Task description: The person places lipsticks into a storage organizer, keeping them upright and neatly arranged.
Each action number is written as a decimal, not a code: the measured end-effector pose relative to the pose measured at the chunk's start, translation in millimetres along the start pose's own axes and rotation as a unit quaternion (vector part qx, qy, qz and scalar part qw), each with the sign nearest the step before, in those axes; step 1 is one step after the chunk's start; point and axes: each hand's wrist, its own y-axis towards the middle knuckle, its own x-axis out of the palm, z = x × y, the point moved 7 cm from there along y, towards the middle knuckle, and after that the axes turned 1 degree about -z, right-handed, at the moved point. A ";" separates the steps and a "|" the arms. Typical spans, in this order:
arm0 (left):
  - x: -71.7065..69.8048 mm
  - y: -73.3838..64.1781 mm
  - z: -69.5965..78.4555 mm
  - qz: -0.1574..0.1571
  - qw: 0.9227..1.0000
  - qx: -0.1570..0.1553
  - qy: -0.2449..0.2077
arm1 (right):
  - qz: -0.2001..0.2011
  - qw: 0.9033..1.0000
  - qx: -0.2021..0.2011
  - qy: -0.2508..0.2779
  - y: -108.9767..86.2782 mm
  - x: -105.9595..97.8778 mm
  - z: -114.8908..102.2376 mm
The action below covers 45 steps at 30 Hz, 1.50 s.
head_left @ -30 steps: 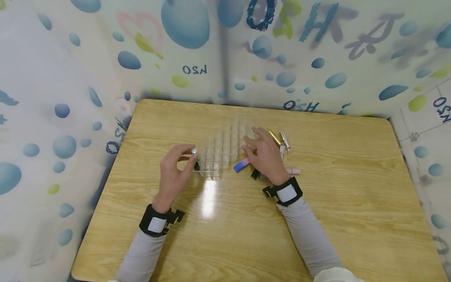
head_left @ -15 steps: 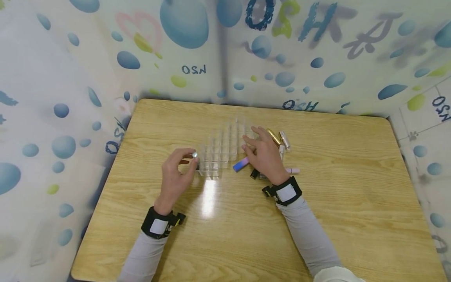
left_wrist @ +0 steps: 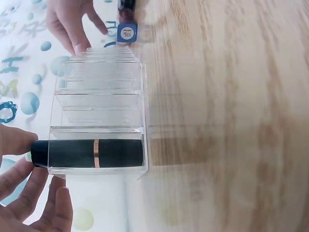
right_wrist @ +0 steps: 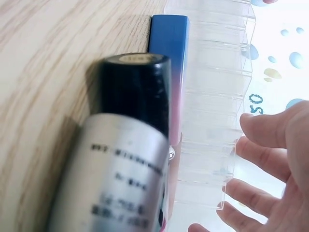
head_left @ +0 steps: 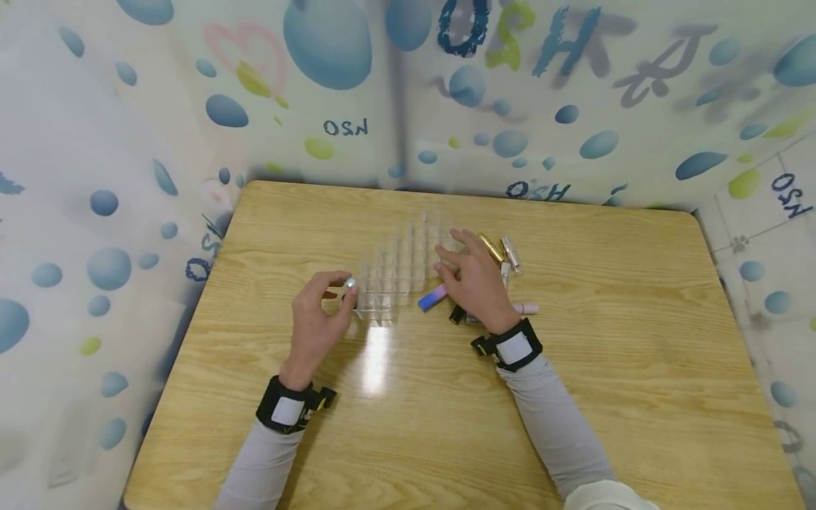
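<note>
A clear stepped lipstick organizer [head_left: 397, 273] stands on the table, its rows of compartments running away to the right. My left hand [head_left: 316, 315] is at its near-left end and pinches the top of a black lipstick [left_wrist: 72, 153] with a copper band between thumb and fingers. In the left wrist view that tube is inside the end compartment, its cap end sticking out of the top. My right hand [head_left: 477, 283] is by the organizer's far-right end, fingers loosely spread at the rim; the right wrist view shows the fingertips [right_wrist: 251, 121] at its edge, holding nothing.
Beneath and beside my right hand lie several tubes: a blue-to-pink one [head_left: 433, 297], a black one [head_left: 457, 314], a gold one [head_left: 491, 248], a silver one [head_left: 511, 255] and a pale pink one [head_left: 528, 309]. A patterned wall [head_left: 408, 106] borders the wooden table [head_left: 408, 439].
My left hand has come down slightly, lowering the lipstick into the end compartment. My right hand keeps its place at the organizer.
</note>
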 end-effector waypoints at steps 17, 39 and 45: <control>0.7 1.1 3.1 0.005 1.000 0.006 -0.010 | 0.000 1.000 -0.001 -0.015 -1.4 -3.4 0.0; 24.0 -2.3 47.4 -0.023 0.995 0.096 0.007 | -0.022 0.999 -0.024 -0.043 0.4 -4.4 -2.8; 37.1 -9.2 73.3 -0.060 0.991 0.118 -0.008 | -0.034 0.997 -0.047 -0.058 -6.5 -11.3 -9.2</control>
